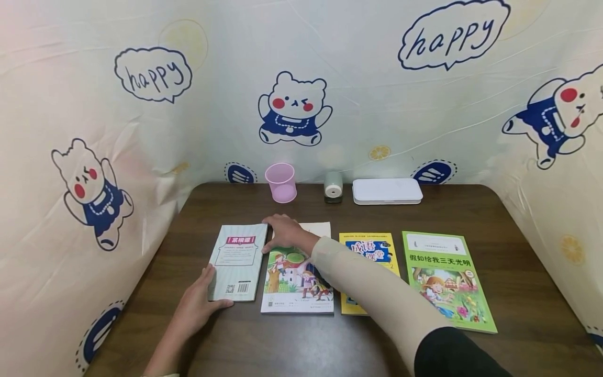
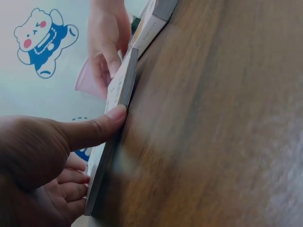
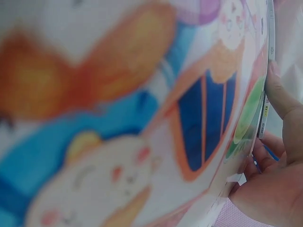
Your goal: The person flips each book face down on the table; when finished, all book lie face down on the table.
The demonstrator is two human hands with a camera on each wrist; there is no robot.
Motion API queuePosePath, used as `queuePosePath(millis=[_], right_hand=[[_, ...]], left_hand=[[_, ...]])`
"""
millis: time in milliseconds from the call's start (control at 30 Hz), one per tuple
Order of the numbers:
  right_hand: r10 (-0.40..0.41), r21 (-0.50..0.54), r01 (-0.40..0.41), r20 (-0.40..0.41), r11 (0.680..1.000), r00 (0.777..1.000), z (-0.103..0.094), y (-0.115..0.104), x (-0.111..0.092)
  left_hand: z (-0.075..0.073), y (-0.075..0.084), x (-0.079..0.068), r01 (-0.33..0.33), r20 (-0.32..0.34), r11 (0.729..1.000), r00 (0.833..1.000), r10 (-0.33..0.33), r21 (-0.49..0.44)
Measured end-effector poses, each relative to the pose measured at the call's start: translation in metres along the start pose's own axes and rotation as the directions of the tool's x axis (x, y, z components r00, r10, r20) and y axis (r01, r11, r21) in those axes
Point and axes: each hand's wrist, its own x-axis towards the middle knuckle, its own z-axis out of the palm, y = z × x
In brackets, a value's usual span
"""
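Observation:
A pale blue book (image 1: 237,267) lies flat at the left of a row of books. My left hand (image 1: 197,298) touches its near left corner, with the thumb along the bottom edge and the fingers at the left side. In the left wrist view the thumb (image 2: 97,130) lies straight against the pages' edge. My right hand (image 1: 288,233) reaches over an illustrated white-edged book (image 1: 299,285) and touches the pale blue book's upper right edge with spread fingers. The right wrist view is mostly filled by a blurred picture cover (image 3: 142,118), with the fingers at its right.
To the right lie a yellow book (image 1: 355,242), partly under my right sleeve, and a green book (image 1: 447,283). Along the back stand a pink cup (image 1: 281,183), a small green-and-white device (image 1: 333,186) and a white case (image 1: 387,191). Patterned cloth surrounds the brown table (image 1: 292,345).

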Motion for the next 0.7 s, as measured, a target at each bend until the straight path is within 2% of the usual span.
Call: queuePosePath(millis=[200,700], right_hand=[[0.003,-0.045,-0.003,-0.001,0.999,1.0,0.0005,-0.0012,0.0012],[0.041,-0.055,-0.04,0.019,0.998,0.999,-0.0013,-0.0029,0.0026]], left_hand=[[0.0003,0.0011,-0.0019,-0.021,-0.022,1.0,1.0,0.021,0.006],[0.0014,0.004,-0.0004,0.017,0.018,1.0,1.0,-0.018,0.022]])
